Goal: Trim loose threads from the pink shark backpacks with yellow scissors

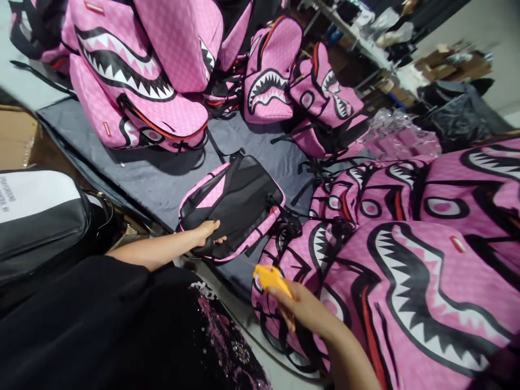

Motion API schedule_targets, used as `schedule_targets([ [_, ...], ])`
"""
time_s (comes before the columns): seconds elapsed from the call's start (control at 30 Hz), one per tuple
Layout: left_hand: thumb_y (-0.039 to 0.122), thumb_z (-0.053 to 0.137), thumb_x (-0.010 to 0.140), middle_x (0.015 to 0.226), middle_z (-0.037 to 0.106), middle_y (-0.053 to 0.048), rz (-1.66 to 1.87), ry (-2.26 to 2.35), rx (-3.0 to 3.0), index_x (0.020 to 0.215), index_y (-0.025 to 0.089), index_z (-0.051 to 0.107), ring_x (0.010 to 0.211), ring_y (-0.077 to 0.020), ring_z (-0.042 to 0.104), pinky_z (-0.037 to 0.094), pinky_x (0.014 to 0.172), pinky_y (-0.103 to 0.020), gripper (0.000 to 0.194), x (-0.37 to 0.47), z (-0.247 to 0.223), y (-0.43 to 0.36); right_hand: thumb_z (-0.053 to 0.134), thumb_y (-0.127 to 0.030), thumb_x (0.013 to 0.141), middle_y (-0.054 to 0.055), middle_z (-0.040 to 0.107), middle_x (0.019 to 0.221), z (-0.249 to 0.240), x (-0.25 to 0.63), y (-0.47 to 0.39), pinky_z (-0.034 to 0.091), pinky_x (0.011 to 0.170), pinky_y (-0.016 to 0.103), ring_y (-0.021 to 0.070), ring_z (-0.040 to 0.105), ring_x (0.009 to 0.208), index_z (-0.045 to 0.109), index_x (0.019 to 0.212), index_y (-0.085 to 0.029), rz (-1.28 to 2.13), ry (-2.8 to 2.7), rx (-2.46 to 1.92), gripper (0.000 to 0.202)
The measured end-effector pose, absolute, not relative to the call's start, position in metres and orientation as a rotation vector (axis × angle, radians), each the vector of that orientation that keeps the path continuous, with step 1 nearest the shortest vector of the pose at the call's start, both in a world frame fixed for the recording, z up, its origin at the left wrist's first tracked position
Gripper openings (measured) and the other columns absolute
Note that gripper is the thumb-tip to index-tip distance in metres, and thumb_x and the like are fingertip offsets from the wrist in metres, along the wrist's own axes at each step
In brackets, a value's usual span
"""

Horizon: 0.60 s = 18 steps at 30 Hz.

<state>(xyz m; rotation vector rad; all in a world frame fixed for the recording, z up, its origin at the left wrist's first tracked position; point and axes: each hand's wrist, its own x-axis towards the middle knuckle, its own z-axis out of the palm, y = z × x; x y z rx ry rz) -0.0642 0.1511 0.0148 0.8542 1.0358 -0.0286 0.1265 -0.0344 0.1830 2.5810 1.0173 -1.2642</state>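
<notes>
A small black and pink backpack [239, 200] lies on the grey-covered table [150, 184] with its black strap side up. At its near left edge is my left hand [209, 233], thumb on top of the black panel and some fingers hidden from sight. My right hand [296, 303] is closed around a yellow tool [272, 277], which looks like a tagging gun or cutter. It is held above the near edge of the table, apart from the backpack and beside the pink shark-mouth bags on the right.
Pink shark-mouth backpacks [122, 65] stand along the back left, with more [268, 92] behind the middle. Large pink bags [430, 292] crowd the right side. A black and white bag [40, 222] sits at the left. Plastic-wrapped pink items [402, 135] lie at the back right.
</notes>
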Motion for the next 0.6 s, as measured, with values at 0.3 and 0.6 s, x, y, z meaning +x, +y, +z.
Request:
schedule_targets([
  [0.3, 0.041, 0.051, 0.092, 0.154, 0.032, -0.012, -0.1, 1.001, 2.161, 0.15, 0.035, 0.034, 0.133, -0.0345, 0.041, 0.044, 0.102, -0.048, 0.06, -0.035, 0.033, 0.08, 0.038, -0.047, 0.099, 0.016, 0.072, 0.089, 0.184, 0.121, -0.037, 0.042, 0.063, 0.03, 0.0281, 0.069, 0.085, 0.059, 0.119, -0.012, -0.548, 0.988, 2.523, 0.045],
  [0.6, 0.033, 0.061, 0.086, 0.143, 0.049, -0.009, 0.661, 1.25, 1.509, 0.131, 0.023, 0.054, 0.134, -0.0264, 0.042, 0.034, 0.112, -0.04, 0.047, -0.092, 0.049, 0.152, 0.035, -0.036, 0.103, 0.008, 0.072, 0.081, 0.095, 0.028, -0.113, 0.039, 0.054, 0.026, 0.0215, 0.071, 0.072, 0.056, 0.112, -0.015, -0.71, 1.133, 2.445, 0.032],
])
